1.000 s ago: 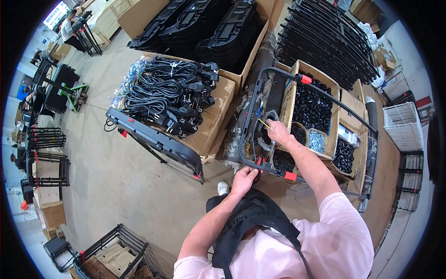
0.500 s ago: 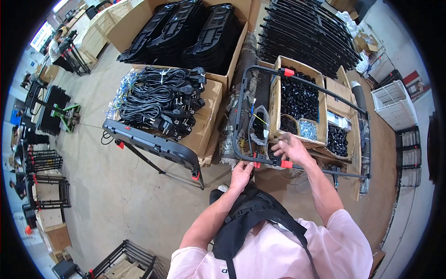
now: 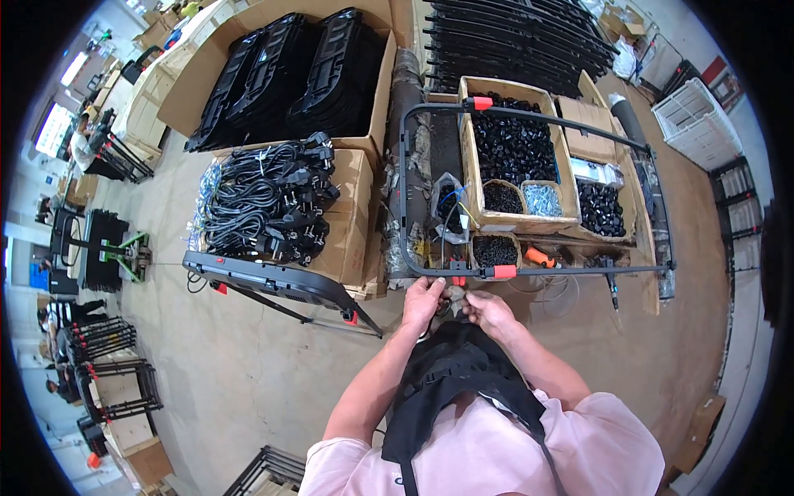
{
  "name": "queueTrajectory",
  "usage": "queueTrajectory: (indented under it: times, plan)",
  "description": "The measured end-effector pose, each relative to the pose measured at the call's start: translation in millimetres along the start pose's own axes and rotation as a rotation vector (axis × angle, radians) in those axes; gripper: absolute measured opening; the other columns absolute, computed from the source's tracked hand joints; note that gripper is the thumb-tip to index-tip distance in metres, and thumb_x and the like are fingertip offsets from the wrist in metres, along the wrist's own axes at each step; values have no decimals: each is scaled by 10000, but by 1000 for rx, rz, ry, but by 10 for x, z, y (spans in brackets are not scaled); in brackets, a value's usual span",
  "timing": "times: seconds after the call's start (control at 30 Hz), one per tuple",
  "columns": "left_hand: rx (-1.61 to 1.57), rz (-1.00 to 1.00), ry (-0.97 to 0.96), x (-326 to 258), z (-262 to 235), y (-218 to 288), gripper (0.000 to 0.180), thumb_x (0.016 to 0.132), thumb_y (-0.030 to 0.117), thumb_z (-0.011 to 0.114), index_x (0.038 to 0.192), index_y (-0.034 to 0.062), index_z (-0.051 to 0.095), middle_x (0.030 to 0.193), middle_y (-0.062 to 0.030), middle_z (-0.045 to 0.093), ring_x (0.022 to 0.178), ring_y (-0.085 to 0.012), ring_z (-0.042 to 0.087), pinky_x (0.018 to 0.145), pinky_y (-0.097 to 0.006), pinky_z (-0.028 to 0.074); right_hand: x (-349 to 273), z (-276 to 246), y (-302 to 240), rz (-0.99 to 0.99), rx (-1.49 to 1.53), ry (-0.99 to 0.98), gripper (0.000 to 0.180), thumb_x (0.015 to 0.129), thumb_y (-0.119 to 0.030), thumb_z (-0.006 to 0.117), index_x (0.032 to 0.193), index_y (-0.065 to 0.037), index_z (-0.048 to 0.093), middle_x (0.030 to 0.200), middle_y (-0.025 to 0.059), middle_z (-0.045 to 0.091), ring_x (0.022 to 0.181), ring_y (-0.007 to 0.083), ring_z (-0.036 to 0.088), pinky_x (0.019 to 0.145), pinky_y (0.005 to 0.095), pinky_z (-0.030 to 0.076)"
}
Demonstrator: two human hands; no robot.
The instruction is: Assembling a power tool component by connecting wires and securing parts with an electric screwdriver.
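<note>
A black tubular frame with red clips lies over the parts bench in front of me. At its near left corner my left hand is closed in a pinch, just below the near bar and beside a small red clip. Close to its right, my right hand has its thumb and fingers pressed together; whatever is between them is too small to name. Another red clip sits on the near bar above my right hand. A thin dark cable rises past the corner from a plastic bag.
Wooden bins hold black parts and small screws. An orange-handled tool lies at the bench's front edge. Left are coiled power cables on a cardboard box and a black console panel on legs. Black mouldings fill a carton behind.
My right hand has come back from the small-parts bins toward my body, down beside my left hand. The left hand stays near the frame's corner. The view has shifted slightly.
</note>
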State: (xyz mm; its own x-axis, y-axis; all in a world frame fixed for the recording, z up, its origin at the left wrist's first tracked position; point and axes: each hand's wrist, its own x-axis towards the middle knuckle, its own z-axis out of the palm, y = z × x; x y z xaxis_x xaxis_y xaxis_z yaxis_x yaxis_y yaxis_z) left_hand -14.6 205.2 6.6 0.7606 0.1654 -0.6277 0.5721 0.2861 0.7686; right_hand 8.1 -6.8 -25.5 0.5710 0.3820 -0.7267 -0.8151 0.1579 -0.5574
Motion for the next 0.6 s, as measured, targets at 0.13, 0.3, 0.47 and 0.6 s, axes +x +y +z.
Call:
queueTrajectory:
  times: [0.13, 0.3, 0.47, 0.6]
  plan:
    - [-67, 1, -27, 97, -93, -94, 234, 1052, 269, 682, 1074, 37, 678, 872, -40, 744, 689, -94, 617, 617, -270, 501, 339, 426, -12, 95, 84, -13, 178, 1062, -287, 660, 1077, -125, 731, 942, -1, 699, 836, 143, 610, 780, 334, 463]
    - [-89, -79, -81, 95, -73, -28, 232, 1061, 250, 674, 1017, 23, 692, 833, -33, 731, 627, -89, 600, 556, -268, 486, 490, 497, 76, 85, 253, -88, 140, 1057, -243, 667, 1013, -125, 729, 874, -12, 668, 770, 164, 605, 777, 350, 495]
    - [-116, -109, -81, 85, -104, -68, 262, 1059, 288, 682, 1016, 31, 703, 832, -28, 730, 646, -108, 626, 575, -271, 492, 387, 471, -3, 80, 221, -140, 177, 1062, -220, 659, 1110, -70, 740, 939, 27, 704, 872, 186, 647, 872, 361, 526]
    - [-108, -127, -143, 50, -168, -158, 287, 1070, 304, 665, 1052, 22, 713, 842, -25, 733, 670, -111, 644, 602, -275, 503, 150, 555, -162, -142, -307, -104, 333, 1055, -223, 638, 1314, -29, 719, 1067, 90, 754, 937, 240, 692, 863, 383, 541]
